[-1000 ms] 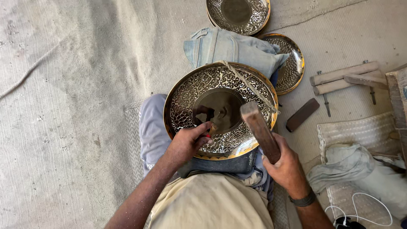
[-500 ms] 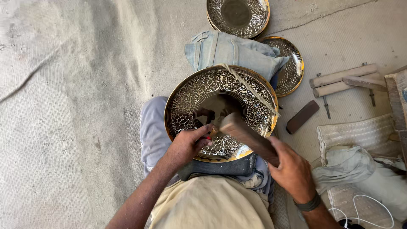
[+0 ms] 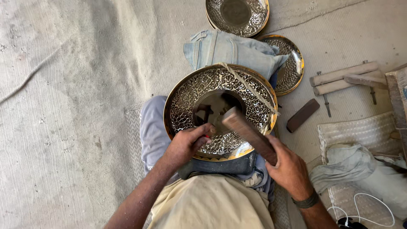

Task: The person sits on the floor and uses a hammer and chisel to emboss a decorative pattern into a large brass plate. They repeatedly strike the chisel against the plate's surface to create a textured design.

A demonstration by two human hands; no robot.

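Observation:
A round engraved brass tray rests on my lap, tied down by a cord across its right side. My left hand is closed on a small punch tool with a red bit showing, its tip on the tray's patterned band near the front. My right hand grips a wooden mallet block, held slanted just above the tray, its head close to my left hand.
Two more engraved trays lie beyond my knee, partly under folded denim cloth. A dark flat block, wooden clamp pieces, rags and a white cable sit on the right.
The mallet has swung down and left, from upright beside the tray's edge to low over the tray near my left hand. My left hand stays put on the punch.

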